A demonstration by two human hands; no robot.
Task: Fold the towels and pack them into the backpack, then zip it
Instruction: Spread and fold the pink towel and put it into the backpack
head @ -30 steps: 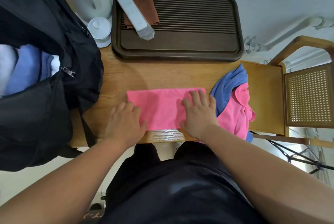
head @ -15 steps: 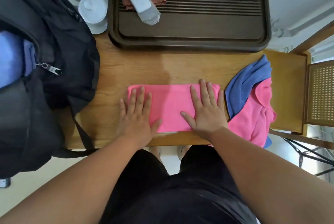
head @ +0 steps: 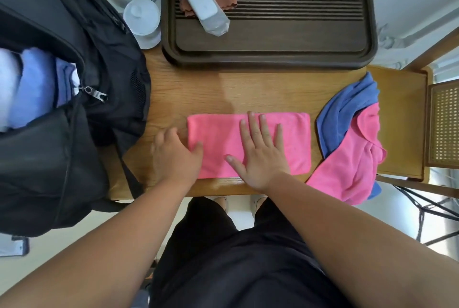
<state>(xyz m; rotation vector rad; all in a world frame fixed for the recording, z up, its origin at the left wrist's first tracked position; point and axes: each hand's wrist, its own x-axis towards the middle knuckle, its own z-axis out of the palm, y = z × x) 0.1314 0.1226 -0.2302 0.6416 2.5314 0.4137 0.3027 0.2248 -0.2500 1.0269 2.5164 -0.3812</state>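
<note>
Folded pink towel (head: pixel 293 143) flat on table (head: pixel 223 91), near front edge. Open right hand (head: pixel 260 156) presses it; left hand (head: pixel 173 156) at left edge, grip unclear. Likely soft, light, limp: pinch short-edge corners.

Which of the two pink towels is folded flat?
The folded pink towel under the right hand: a flat rectangle. The crumpled pink towel lies bunched with a blue towel further right.
</note>
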